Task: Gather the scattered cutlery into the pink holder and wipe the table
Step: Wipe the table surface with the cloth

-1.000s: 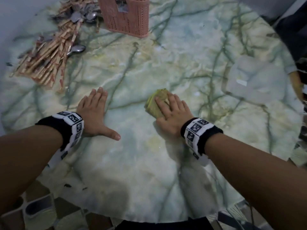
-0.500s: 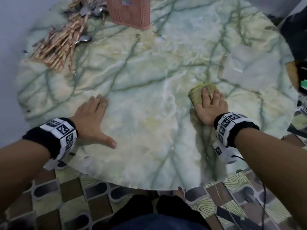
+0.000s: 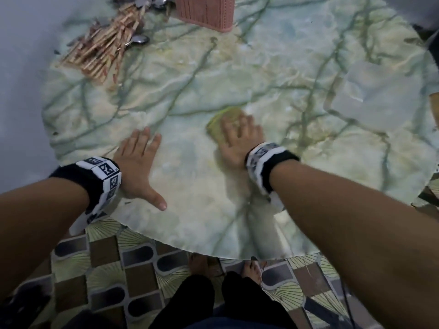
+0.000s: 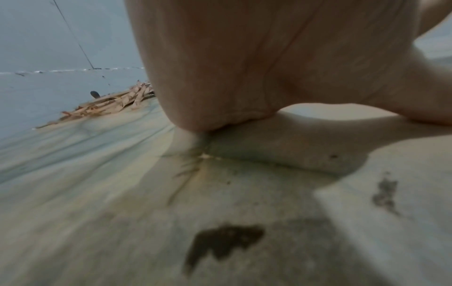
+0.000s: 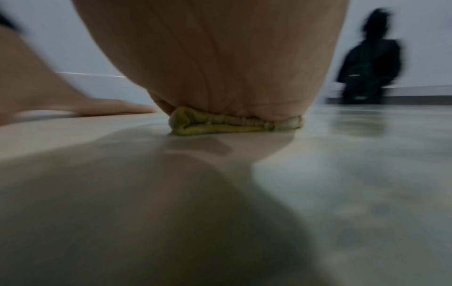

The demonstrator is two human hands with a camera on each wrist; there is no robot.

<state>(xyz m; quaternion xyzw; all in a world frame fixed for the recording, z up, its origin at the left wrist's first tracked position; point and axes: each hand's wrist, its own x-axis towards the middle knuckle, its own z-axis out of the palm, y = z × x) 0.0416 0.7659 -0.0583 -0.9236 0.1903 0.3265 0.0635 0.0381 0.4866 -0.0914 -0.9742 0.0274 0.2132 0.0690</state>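
while the flat right hand (image 3: 240, 141) presses the cloth (image 3: 219, 124), chopsticks (image 3: 102, 51) point toward the pink holder (image 3: 206, 10).

Open marble table (image 3: 237, 74) ahead of hands; chopstick pile (image 3: 102, 51), pink holder (image 3: 206, 10) at far edge.

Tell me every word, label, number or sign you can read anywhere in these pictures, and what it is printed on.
No readable words or numbers anywhere.
Left wristband: black-and-white square code patterns, not letters.
Right wristband: the same kind of patterns, blurred.
Wrapped chopsticks: reddish print on the wrappers, too small to read.
Pink holder: no text visible.
Yellow cloth under the right hand: no text.
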